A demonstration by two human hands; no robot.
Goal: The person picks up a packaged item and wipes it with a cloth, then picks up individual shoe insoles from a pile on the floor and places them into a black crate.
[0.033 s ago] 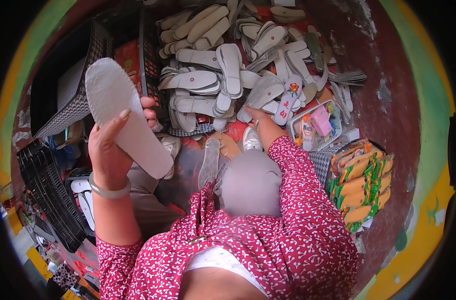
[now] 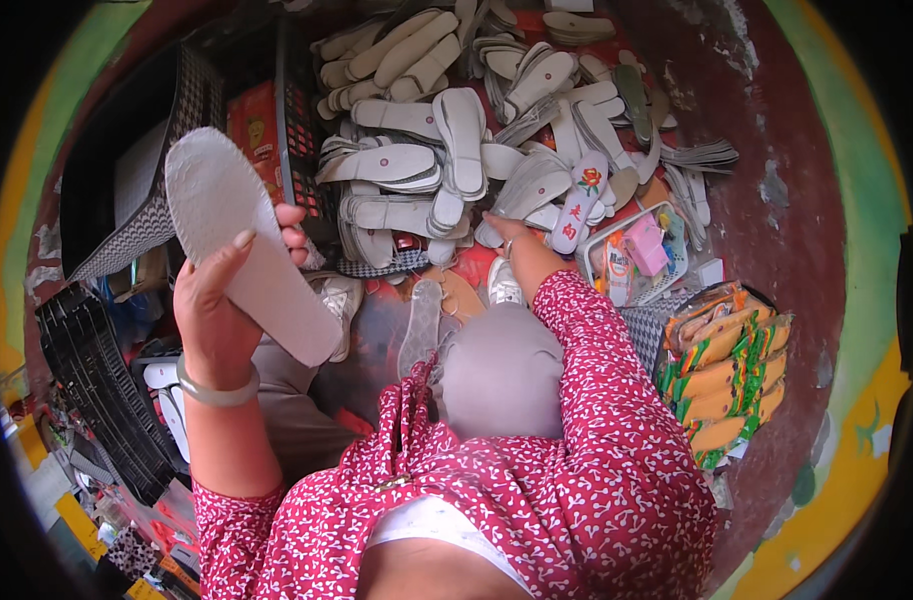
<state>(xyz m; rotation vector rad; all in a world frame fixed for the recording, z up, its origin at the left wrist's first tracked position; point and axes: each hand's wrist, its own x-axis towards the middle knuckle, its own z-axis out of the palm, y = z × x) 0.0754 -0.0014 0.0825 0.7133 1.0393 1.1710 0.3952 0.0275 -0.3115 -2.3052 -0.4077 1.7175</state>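
Note:
A white insole with a rough surface is raised at the left, tilted with its broad end up. My left hand is closed on it, thumb across the near face and fingertips showing past its right edge. Farther off, my right hand grips the near end of a stack of white insoles in the pile; some of its fingers are hidden. Beside that hand lies a pale insole with a red flower and red lettering. Several more stacks of insoles spread beyond.
A white basket with a pink item stands right of my right arm. Below it are packaged yellow-orange insoles. Black crates stand at the back left, and a black slatted crate is nearer. A translucent sole lies between my feet.
The insole in my left hand has dipped and tipped very slightly. My right hand has shifted a little to the left, still at the stack.

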